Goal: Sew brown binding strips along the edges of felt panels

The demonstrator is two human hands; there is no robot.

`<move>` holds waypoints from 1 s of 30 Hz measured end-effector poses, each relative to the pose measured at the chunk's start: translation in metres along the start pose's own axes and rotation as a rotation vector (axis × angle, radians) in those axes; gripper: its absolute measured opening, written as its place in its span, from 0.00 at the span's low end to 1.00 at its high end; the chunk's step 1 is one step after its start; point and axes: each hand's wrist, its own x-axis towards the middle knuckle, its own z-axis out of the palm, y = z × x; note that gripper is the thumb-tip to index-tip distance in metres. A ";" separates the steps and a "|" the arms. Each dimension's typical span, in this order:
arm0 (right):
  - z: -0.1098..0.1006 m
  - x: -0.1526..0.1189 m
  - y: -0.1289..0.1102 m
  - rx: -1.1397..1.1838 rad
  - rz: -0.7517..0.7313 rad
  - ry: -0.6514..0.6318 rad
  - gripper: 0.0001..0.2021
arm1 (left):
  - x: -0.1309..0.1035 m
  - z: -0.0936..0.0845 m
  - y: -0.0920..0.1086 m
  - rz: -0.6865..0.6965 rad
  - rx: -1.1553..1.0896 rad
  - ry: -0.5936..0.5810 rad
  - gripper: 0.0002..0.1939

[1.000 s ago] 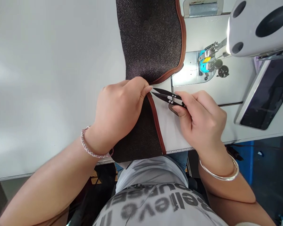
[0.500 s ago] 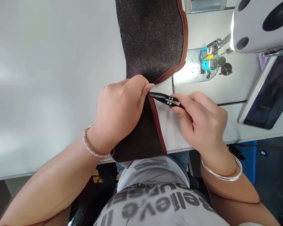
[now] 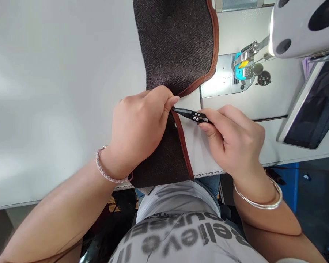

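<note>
Hands (image 3: 141, 126) (image 3: 235, 140) number two: one pinches one dark cloth (image 3: 178, 44), one grips one black snipper (image 3: 192, 114).

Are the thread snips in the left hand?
No, the thread snips are pinched in the right hand, while the left hand grips the dark herringbone fabric.

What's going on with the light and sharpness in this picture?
Head view: lamplight glares on the metal plate; soft pale reflections streak the white table; wide-angle stretching enlarges the forearms near the edges; the dark fabric keeps its weave crisp.
</note>
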 end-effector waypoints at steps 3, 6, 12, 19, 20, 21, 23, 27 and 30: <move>0.000 -0.001 0.000 0.015 0.008 0.001 0.22 | 0.000 0.000 0.000 0.030 0.025 0.031 0.17; 0.000 -0.001 0.001 0.030 0.022 0.005 0.21 | 0.000 0.000 -0.001 0.055 0.064 0.050 0.17; -0.003 -0.004 0.003 0.163 0.013 0.080 0.21 | -0.007 0.001 -0.007 0.160 -0.007 0.127 0.13; -0.028 -0.074 0.011 0.313 -0.026 0.368 0.18 | -0.012 -0.005 -0.011 0.135 -0.085 0.261 0.14; -0.032 -0.090 0.014 0.300 -0.042 0.426 0.18 | -0.013 -0.009 -0.010 0.108 -0.087 0.263 0.15; -0.036 -0.106 0.019 0.272 -0.049 0.493 0.18 | -0.014 -0.013 -0.009 0.082 -0.083 0.254 0.16; -0.043 -0.134 0.035 0.173 -0.009 0.625 0.17 | -0.017 -0.021 -0.005 0.023 -0.082 0.252 0.16; -0.059 -0.162 0.086 -0.053 0.282 0.785 0.14 | -0.034 -0.030 0.008 -0.119 -0.126 0.393 0.17; -0.074 -0.158 0.125 -0.136 0.488 0.719 0.18 | -0.060 -0.036 0.016 -0.222 -0.145 0.481 0.15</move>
